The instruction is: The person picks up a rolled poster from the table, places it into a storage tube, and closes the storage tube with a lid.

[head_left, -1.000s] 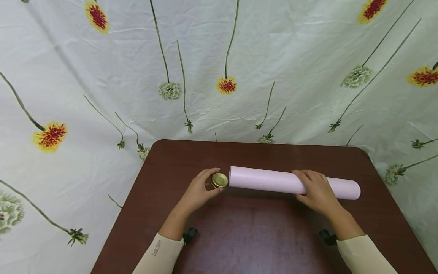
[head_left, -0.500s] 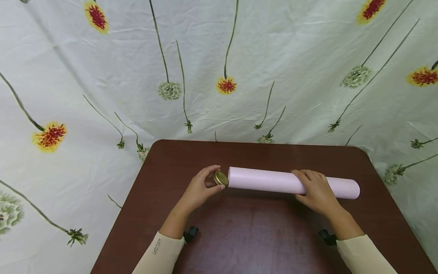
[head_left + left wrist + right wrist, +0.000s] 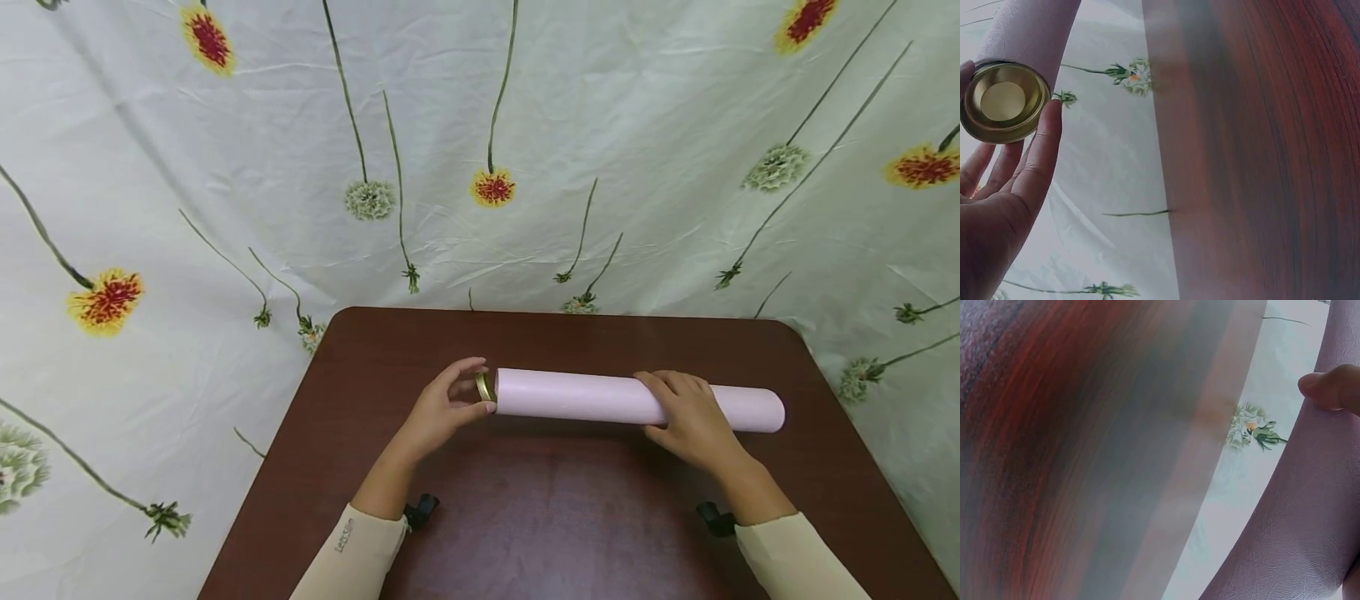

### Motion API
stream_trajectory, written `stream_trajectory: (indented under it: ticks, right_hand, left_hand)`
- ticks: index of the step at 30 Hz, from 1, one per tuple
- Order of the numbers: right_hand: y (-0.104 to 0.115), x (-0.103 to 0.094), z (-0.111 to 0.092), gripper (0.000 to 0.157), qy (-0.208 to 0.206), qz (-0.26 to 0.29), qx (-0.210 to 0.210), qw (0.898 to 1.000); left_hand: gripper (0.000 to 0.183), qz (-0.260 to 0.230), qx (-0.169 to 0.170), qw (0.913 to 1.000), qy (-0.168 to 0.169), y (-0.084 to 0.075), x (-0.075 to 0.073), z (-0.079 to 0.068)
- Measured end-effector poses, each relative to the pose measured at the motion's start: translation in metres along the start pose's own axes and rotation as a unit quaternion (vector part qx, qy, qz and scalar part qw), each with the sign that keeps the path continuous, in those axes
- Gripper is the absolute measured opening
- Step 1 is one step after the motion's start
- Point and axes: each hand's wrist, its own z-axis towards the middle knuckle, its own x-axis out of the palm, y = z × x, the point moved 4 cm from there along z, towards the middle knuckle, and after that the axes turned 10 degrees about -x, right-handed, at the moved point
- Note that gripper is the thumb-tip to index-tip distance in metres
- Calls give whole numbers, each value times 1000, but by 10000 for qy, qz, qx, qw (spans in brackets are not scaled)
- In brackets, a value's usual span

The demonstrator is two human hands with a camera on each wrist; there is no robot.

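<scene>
A long pale-pink tube (image 3: 577, 395) lies across my front, above the dark table, tilted slightly down to the right. My right hand (image 3: 693, 417) grips it right of its middle; the thumb (image 3: 1329, 389) lies on its side in the right wrist view. At the tube's left end my left hand (image 3: 442, 408) pinches a round gold lid (image 3: 485, 387) between thumb and fingertips. The lid stands on edge, facing the tube end. In the left wrist view its stepped, recessed side (image 3: 1004, 102) shows. Whether the lid sits in the tube cannot be told.
The brown wooden table (image 3: 540, 517) has rounded far corners. Behind it and at both sides hangs a white floral cloth (image 3: 285, 150). Dark wrist straps (image 3: 422, 510) show below both hands.
My left hand has turned the gold lid from lying face up to standing on edge against or near the tube's left end. The right hand keeps its grip; the tube hardly moves.
</scene>
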Motion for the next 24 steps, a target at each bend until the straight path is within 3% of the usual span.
stream_trajectory:
  ticks: [9, 24]
  right_hand:
    - [2, 0, 1, 84, -61, 33, -53, 10000]
    - [6, -4, 4, 86, -55, -48, -129, 9999]
  left_hand:
    - [56, -108, -40, 9999, 6, -1, 1, 2]
    - [55, -79, 34, 9998, 173, -3, -1, -2]
